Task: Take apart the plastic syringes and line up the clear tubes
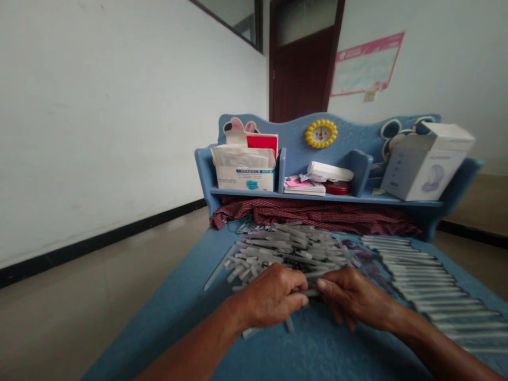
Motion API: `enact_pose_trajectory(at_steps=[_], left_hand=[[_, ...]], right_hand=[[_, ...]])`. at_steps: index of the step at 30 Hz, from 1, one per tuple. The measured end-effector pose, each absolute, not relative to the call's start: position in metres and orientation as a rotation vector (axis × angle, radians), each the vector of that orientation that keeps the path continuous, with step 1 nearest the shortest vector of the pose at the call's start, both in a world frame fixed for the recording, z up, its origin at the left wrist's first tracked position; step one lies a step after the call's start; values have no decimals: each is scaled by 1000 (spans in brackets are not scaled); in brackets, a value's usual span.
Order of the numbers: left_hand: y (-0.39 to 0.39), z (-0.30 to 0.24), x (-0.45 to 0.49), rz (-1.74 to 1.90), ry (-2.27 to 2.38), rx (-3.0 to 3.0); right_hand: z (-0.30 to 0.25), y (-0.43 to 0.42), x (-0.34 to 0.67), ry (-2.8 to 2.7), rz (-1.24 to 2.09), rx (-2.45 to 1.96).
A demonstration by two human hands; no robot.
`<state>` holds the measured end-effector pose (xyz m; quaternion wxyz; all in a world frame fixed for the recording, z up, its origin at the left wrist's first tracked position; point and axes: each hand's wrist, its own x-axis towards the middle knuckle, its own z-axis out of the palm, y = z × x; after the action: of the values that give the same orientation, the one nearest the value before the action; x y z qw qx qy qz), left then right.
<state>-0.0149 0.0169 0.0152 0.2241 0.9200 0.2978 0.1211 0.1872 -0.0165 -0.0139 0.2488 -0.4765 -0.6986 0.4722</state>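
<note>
A heap of slim, translucent grey plastic sticks, which look like pen barrels, lies in the middle of the blue desk. At the heap's near edge my left hand is closed, thumb against the fingers, on one end of a slim grey stick. Facing it, my right hand pinches the other end between thumb and forefinger, its lower fingers curled. The fingers hide most of this stick. To the right, many similar sticks lie side by side in a long slanting row.
A blue shelf along the desk's back bears a mask box, a yellow flower-shaped clock, papers, a red round tin and a white carton. Checked red cloth lies beneath it. A white wall stands left.
</note>
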Motion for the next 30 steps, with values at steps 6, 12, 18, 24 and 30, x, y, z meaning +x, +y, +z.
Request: enact_pose_trajectory(at_steps=[6,12,18,24,30], left_hand=[[18,12,-17,307,795,2556],[19,9,-17,292,773,2606],[19,9,-15,337,709,2685],[19,10,-12,391,674,2796],[19,13,-12,368,671,2886]], right_hand=[[-15,-15,188,-1884,1313,-1297],[-15,-16,188,-1874,1325,-1273],[-14,-17,188,-1903,1392,-1308],[-13,-18,188,-1859,1416,-1352],[-15,-17,187,-1764,1563,-1329]])
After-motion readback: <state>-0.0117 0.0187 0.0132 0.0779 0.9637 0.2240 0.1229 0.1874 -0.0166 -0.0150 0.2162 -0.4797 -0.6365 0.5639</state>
